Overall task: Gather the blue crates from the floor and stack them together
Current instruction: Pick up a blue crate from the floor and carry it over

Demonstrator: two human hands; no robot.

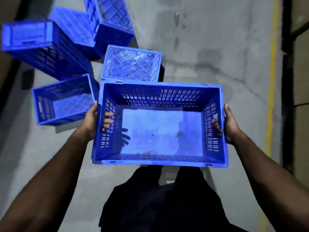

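Holding an open-topped blue crate (160, 124) out in front of me, I am carrying it clear of the grey concrete floor (209, 47), its mouth facing up toward me. My left hand (91, 121) is clamping the crate's left end wall, thumb lying along the outside near the rim and my fingers (108, 120) curling in through the handle slot so that they are showing inside the crate. My right hand (231, 124) is doing the same at the right end wall, its fingers hooking through the slot there. Both sets of fingers are closed around the crate.

Five more blue crates are lying scattered on the floor ahead and to my left. An upturned crate (132, 63) is sitting just beyond the far edge of the one I am holding, its lattice base facing up. A crate on its side (63, 99) is lying just beside my left hand, its opening turned toward me. Farther off, a tipped crate (43, 47) is resting at the upper left, a flat-lying crate (73, 25) is showing behind it, and a tall tilted crate (112, 20) is leaning at the top. A yellow line (271, 81) is running along the floor on my right. My dark trousers (158, 206) are showing below the crate.
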